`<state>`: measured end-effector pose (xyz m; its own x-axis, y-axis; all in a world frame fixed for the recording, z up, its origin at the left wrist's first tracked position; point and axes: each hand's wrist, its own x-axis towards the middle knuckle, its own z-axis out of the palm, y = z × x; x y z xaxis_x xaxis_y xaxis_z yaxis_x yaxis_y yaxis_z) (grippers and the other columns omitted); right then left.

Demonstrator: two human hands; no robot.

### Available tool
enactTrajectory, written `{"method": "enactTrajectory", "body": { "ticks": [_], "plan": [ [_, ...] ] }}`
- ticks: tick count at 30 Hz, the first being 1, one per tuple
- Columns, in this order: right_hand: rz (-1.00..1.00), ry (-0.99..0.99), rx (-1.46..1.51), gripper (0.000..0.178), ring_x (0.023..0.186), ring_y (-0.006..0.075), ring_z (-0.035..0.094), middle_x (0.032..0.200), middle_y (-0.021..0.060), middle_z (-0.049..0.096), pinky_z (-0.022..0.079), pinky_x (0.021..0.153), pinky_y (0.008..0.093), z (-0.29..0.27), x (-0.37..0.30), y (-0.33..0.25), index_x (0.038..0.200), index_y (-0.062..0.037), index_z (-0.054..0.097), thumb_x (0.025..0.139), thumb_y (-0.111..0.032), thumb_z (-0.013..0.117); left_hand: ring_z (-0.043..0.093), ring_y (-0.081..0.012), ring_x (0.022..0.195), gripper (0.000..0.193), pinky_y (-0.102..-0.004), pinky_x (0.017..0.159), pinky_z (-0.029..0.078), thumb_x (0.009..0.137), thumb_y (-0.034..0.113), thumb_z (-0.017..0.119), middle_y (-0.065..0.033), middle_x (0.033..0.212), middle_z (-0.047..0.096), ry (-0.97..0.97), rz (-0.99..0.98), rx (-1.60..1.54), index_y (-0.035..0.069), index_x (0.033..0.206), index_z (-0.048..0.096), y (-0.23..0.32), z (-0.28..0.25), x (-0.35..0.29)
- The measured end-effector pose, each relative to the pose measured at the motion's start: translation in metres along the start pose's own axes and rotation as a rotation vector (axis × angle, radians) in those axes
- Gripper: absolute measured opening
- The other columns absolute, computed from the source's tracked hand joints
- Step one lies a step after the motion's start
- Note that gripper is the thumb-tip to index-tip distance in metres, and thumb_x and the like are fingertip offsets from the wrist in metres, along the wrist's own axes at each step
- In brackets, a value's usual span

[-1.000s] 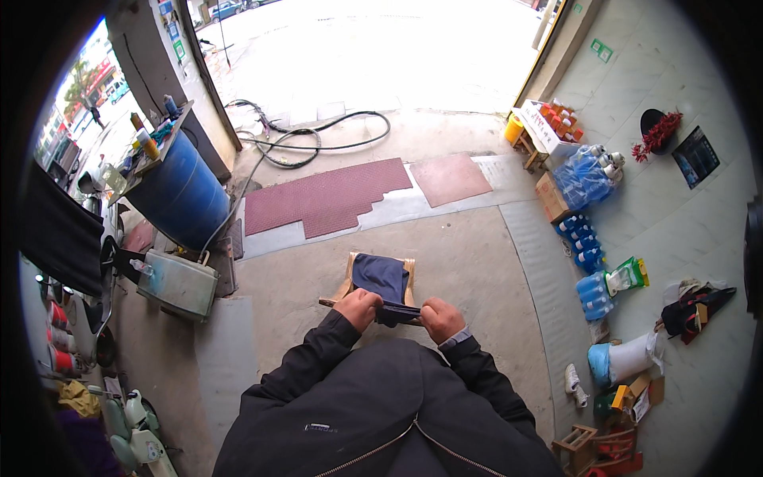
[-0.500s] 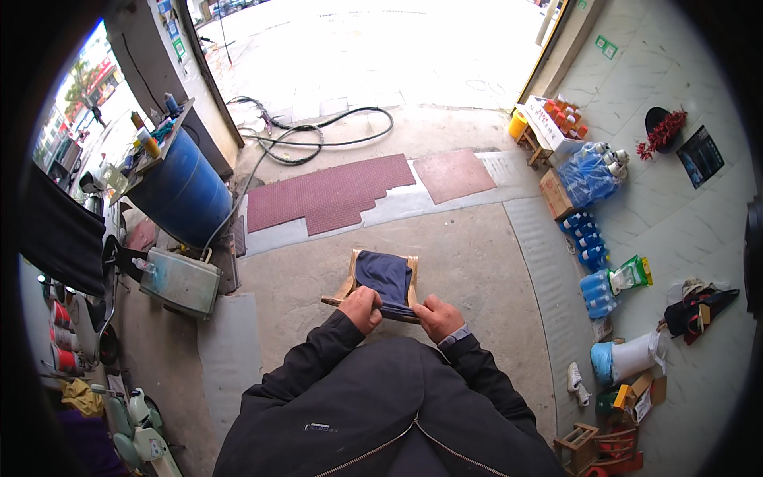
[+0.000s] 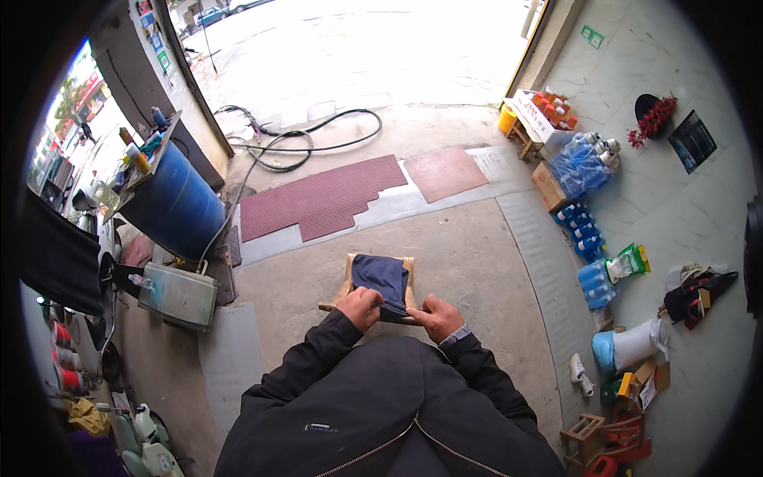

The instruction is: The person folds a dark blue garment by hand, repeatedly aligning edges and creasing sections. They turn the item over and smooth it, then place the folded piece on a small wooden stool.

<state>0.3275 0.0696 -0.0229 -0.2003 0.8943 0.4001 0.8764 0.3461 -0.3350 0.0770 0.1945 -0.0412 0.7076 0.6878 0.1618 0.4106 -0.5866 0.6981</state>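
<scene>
A small wooden folding stool [image 3: 347, 274] with a dark blue cloth seat [image 3: 380, 275] stands on the concrete floor in front of me. My left hand [image 3: 360, 308] grips the near left part of the cloth seat with closed fingers. Opposite it, my right hand [image 3: 437, 318] pinches the near right corner, where cloth and wooden bar meet. Between my hands the near edge of the cloth is bunched over the bar. My fingers hide parts of that edge. Both arms wear black sleeves.
A blue barrel [image 3: 175, 199] and a grey-green box [image 3: 179, 296] stand at the left. A black hose [image 3: 318, 147] lies coiled near the doorway, beyond a red mat [image 3: 326, 195]. Bottle packs [image 3: 582, 167], white shoes [image 3: 580, 374] and small wooden stools [image 3: 584, 437] line the right wall.
My left hand has shifted slightly along the cloth's near edge, its fingers now higher on the fabric. The whole view has turned a little; the stool stays in place.
</scene>
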Motion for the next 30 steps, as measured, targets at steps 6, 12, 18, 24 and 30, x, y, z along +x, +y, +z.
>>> {"method": "enactTrajectory", "body": {
  "ticks": [6, 12, 18, 24, 30],
  "plan": [
    [0.071, 0.013, 0.063, 0.014, 0.076, 0.0300, 0.065, 0.090, 0.0080, 0.057, 0.053, 0.062, 0.0419, 0.005, 0.001, 0.002, 0.102, -0.0137, 0.071, 0.090, -0.006, 0.072, 0.065, -0.0380, 0.097, 0.025, -0.0443, 0.085, 0.055, 0.085, 0.007, 0.069, -0.0180, 0.101, 0.064, 0.059, 0.075, -0.002, 0.003, 0.107, 0.058, -0.001, 0.002, 0.005],
    [0.131, 0.012, 0.062, 0.015, 0.085, 0.0338, 0.067, 0.098, 0.0100, 0.061, 0.056, 0.070, 0.0423, 0.004, 0.004, 0.002, 0.095, -0.0074, 0.063, 0.085, -0.003, 0.073, 0.064, -0.0397, 0.102, 0.023, -0.0448, 0.090, 0.053, 0.088, 0.008, 0.069, -0.0194, 0.102, 0.065, 0.002, 0.022, 0.021, 0.003, 0.107, 0.058, 0.000, -0.001, 0.002],
    [0.069, 0.082, 0.054, 0.018, 0.103, 0.0355, 0.066, 0.112, 0.0124, 0.067, 0.054, 0.088, 0.0434, -0.004, 0.010, -0.004, 0.097, -0.0050, 0.061, 0.083, -0.002, 0.072, 0.066, -0.0383, 0.100, 0.023, -0.0451, 0.089, 0.054, 0.092, 0.012, 0.072, -0.0173, 0.099, 0.067, 0.060, 0.065, 0.056, 0.005, 0.110, 0.060, 0.003, -0.004, -0.001],
    [0.058, 0.073, 0.098, 0.017, 0.105, 0.0352, 0.067, 0.109, 0.0129, 0.070, 0.054, 0.090, 0.0432, -0.005, 0.006, -0.004, 0.097, -0.0040, 0.061, 0.084, 0.001, 0.071, 0.067, -0.0357, 0.102, 0.022, -0.0431, 0.089, 0.055, 0.089, 0.010, 0.075, -0.0137, 0.102, 0.069, 0.090, 0.074, 0.046, 0.007, 0.108, 0.065, 0.005, -0.009, -0.003],
    [0.039, 0.130, 0.113, 0.016, 0.101, 0.0352, 0.068, 0.104, 0.0136, 0.071, 0.056, 0.087, 0.0432, -0.004, 0.000, 0.001, 0.096, -0.0036, 0.061, 0.085, 0.004, 0.070, 0.068, -0.0320, 0.097, 0.026, -0.0411, 0.086, 0.055, 0.084, 0.009, 0.081, -0.0099, 0.100, 0.070, 0.154, 0.186, 0.075, 0.009, 0.107, 0.067, 0.002, -0.006, -0.004]
  ]
}}
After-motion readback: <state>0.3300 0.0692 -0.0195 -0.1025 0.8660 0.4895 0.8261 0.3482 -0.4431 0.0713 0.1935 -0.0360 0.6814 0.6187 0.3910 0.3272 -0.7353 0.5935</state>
